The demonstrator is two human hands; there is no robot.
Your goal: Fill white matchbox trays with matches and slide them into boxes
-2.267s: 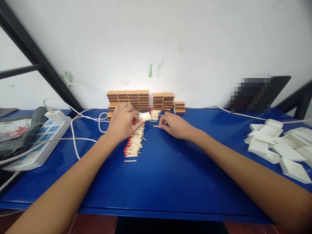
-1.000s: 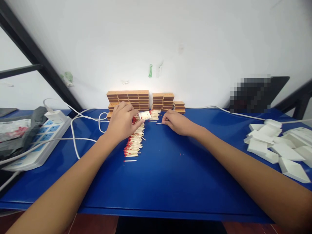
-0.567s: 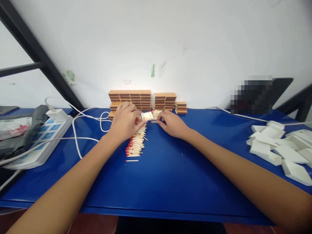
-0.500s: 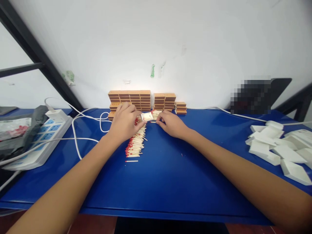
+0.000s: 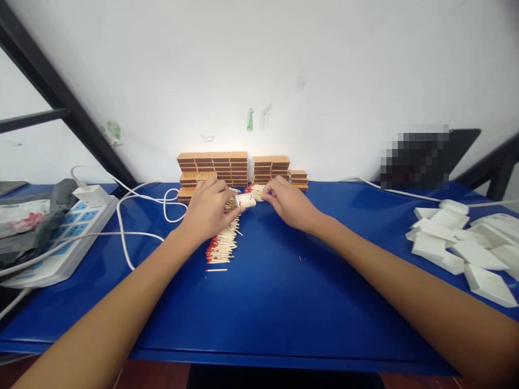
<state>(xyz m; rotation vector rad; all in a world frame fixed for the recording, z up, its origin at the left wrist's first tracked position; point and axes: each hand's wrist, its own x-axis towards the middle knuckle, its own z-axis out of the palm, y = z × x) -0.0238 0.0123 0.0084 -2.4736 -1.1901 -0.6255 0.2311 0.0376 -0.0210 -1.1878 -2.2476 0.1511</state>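
White tray [image 5: 238, 201] with matches in it: mid-surface, toward the wall, gripped at its left end between thumb and fingers of your left hand [image 5: 208, 208]. Your right hand [image 5: 290, 204] just off the tray's right end, fingers curled toward thumb; cannot tell whether they pinch anything. Small match pile [image 5: 254, 189] directly behind the tray. Long match heap [image 5: 223, 246] running toward you, lone match [image 5: 216, 270] at its near end. Stacked matchboxes [image 5: 213, 162] along the wall. Loose white trays [image 5: 440, 251] heaped far right on the blue surface [image 5: 284, 308]
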